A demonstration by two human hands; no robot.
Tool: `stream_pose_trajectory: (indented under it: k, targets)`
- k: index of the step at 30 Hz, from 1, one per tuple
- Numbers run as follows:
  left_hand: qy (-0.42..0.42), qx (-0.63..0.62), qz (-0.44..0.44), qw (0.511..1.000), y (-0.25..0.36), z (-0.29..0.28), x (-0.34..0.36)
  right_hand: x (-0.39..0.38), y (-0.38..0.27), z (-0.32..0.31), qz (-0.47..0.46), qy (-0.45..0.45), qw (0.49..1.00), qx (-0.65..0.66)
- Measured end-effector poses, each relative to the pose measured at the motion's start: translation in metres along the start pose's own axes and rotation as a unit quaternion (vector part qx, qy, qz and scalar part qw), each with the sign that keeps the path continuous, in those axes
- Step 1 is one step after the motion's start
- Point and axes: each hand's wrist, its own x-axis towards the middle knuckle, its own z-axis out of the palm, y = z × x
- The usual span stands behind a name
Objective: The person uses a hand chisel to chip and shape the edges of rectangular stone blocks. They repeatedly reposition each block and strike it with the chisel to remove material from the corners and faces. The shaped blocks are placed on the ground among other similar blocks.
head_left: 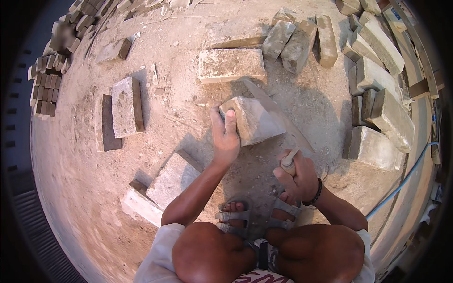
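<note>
A rough, pale grey block (260,123) stands in front of my feet, one side lit and dusty. Around its left end my left hand (225,134) is closed, the thumb lying over the near edge. In my right hand (297,177) is the light-coloured handle of a trowel (279,112), gripped in the fist. The trowel's long, tapering blade runs along the block's right side, its narrow end pointing away from me. I cannot tell whether the blade touches the block. A dark beaded band is on my right wrist.
Another block (232,65) lies just beyond the held one. Several blocks (293,45) lie at the back, and more blocks (373,146) line the right side by a blue hose (401,185). Blocks (126,106) also lie at left; a block (172,179) rests beside my left forearm.
</note>
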Motion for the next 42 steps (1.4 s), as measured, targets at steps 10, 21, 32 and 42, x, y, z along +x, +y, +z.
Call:
stream_pose_trajectory:
  k: [10, 21, 32, 42]
  targets:
    - [0.017, 0.018, 0.014, 1.0, 0.012, 0.004, 0.0, 0.0, 0.001, 0.007, -0.024, -0.082, 0.994, -0.073]
    - [0.016, -0.013, -0.014, 1.0, 0.001, -0.005, 0.013, 0.026, 0.027, 0.004, -0.01, -0.052, 0.993, -0.102]
    - [0.026, -0.026, -0.022, 0.999, -0.006, -0.005, 0.016, 0.043, 0.04, 0.004, -0.005, -0.023, 0.996, -0.091]
    - [0.05, 0.009, -0.004, 0.999, -0.002, -0.005, 0.018, 0.055, 0.043, 0.006, 0.023, 0.004, 0.999, -0.028]
